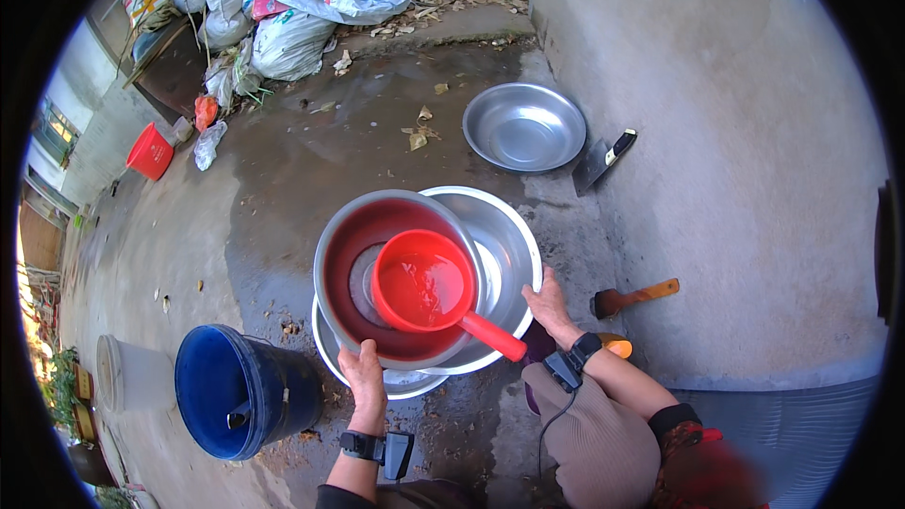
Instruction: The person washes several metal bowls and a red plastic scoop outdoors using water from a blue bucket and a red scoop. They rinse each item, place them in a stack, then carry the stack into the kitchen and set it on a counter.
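Note:
My left hand [364,371] grips the near rim of a grey-rimmed basin [341,276] whose inner wall looks red. In that basin lies a red plastic dipper [424,279], its handle sticking out over the rim toward the lower right. Beneath sits a shiny metal basin [512,254], shifted to the right, with my right hand [550,302] closed on its right rim. Part of another metal basin [406,387] shows lowest in the stack. My fingers under the rims are hidden.
Against the wall [707,177] lean a cleaver [601,161] and a wooden-handled brush [633,298]. A metal basin [523,129] rests on the wet concrete. To the left stand a blue bucket [283,382], a white bucket [138,375] and a red bucket [150,152]. Stuffed sacks [293,42] lie at the back.

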Demonstrator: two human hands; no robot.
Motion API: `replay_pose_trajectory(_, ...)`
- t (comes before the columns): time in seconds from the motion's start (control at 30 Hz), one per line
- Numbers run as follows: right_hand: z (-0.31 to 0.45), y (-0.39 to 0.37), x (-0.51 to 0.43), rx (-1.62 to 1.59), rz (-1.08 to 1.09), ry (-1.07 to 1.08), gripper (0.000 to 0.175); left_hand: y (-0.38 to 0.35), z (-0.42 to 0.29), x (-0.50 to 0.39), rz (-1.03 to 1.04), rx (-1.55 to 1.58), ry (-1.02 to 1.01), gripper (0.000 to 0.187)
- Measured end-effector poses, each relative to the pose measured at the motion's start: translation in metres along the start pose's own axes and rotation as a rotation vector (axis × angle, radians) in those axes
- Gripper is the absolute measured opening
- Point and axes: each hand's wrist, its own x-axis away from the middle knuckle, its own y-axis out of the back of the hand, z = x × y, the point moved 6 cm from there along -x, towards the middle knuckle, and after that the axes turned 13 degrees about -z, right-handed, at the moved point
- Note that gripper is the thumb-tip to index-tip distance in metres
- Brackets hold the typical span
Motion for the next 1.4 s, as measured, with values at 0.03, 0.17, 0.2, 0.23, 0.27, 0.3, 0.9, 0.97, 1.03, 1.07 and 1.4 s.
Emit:
replay_pose_trajectory(0.03, 0.005, 0.002, 0.0, -0.012, -0.04, 0.074, 0.058, -0.005, 0.002, -0.001, -0.005, -0.045, -0.011, 0.022)
replay_pose_trajectory(0.17, 0.03, 0.01, 0.004, 0.047, -0.023, 0.319, 0.066, -0.019, -0.004, -0.002, -0.001, -0.113, -0.11, 0.025)
replay_pose_trajectory(0.2, 0.037, 0.012, 0.005, 0.085, -0.007, 0.336, 0.065, -0.023, -0.009, -0.001, -0.019, -0.104, -0.17, 0.025)
replay_pose_trajectory(0.23, 0.044, 0.014, 0.007, 0.112, 0.003, 0.356, 0.065, -0.026, -0.016, 0.001, -0.025, -0.059, -0.22, 0.025)
replay_pose_trajectory(0.27, 0.052, 0.016, 0.008, 0.14, 0.014, 0.375, 0.064, -0.027, -0.021, 0.002, -0.048, -0.164, -0.275, 0.025)
replay_pose_trajectory(0.3, 0.061, 0.018, 0.01, 0.235, 0.029, 0.454, 0.063, -0.029, -0.026, 0.004, -0.06, -0.232, -0.319, 0.026)
replay_pose_trajectory(0.9, 0.026, 0.011, 0.001, 0.316, 0.07, 0.3, 0.032, -0.045, -0.037, 0.015, 0.002, -0.574, -0.489, 0.054)
replay_pose_trajectory(0.97, 0.028, 0.009, 0.002, 0.358, 0.09, 0.273, 0.033, -0.05, -0.045, 0.019, 0.009, -0.596, -0.584, 0.057)
replay_pose_trajectory(1.03, 0.03, 0.009, 0.002, 0.371, 0.097, 0.271, 0.033, -0.055, -0.054, 0.023, 0.008, -0.635, -0.698, 0.06)
replay_pose_trajectory(1.07, 0.03, 0.009, 0.002, 0.37, 0.1, 0.269, 0.034, -0.057, -0.057, 0.024, 0.015, -0.665, -0.703, 0.062)
replay_pose_trajectory(1.4, 0.036, 0.011, 0.003, 0.341, 0.096, 0.295, 0.035, -0.069, -0.088, 0.046, 0.101, -0.804, -0.913, 0.078)
